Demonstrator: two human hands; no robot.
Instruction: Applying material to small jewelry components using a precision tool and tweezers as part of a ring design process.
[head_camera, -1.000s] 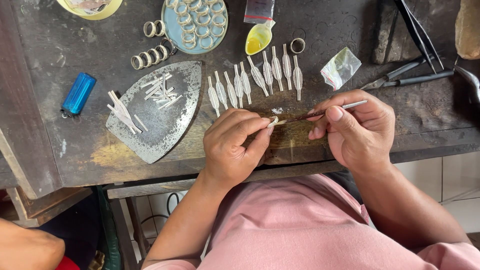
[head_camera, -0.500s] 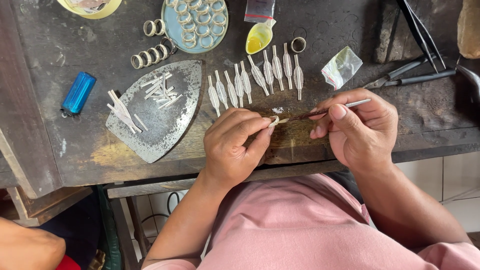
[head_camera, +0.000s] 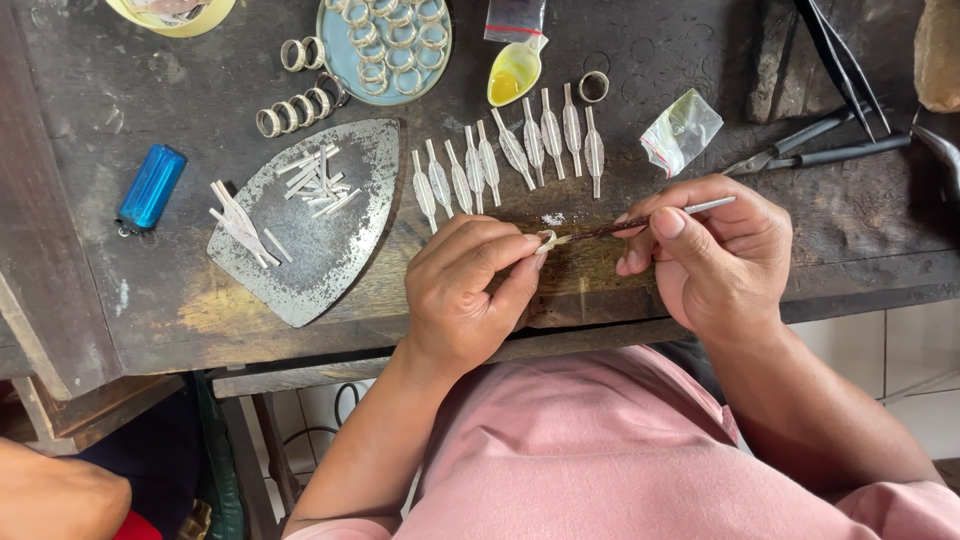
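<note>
Almost nothing has moved since the earlier picture: both hands stay in the same spot at the front edge of the dark wooden bench (head_camera: 120, 90), and the thin tool has only tipped a little.

Going from left to right, we first see a blue lighter (head_camera: 151, 187) lying on the bench. Next to it sits a flat metal plate (head_camera: 330, 250) shaped like an iron, with little silver sticks (head_camera: 315, 180) scattered on it. Above the plate is a row of silver rings (head_camera: 297, 103), and higher up a round blue dish (head_camera: 340, 55) full of more rings.

Then comes our left hand (head_camera: 470, 290). Its thumb and fingers are pinched tight on a tiny silver piece (head_camera: 546, 240), held just over the bench edge. Behind it lies a row of leaf-shaped silver pieces (head_camera: 510, 155), side by side, and a small yellow spoon (head_camera: 514, 72) near the top.

Our right hand (head_camera: 715, 255) is closed around a thin pointed tool (head_camera: 650, 217), gripping it like a pencil. The tip of the tool touches the tiny silver piece. The two hands are near each other but do not touch.

Farther right lie a small clear plastic bag (head_camera: 680, 130) and dark pliers (head_camera: 820, 150).
</note>
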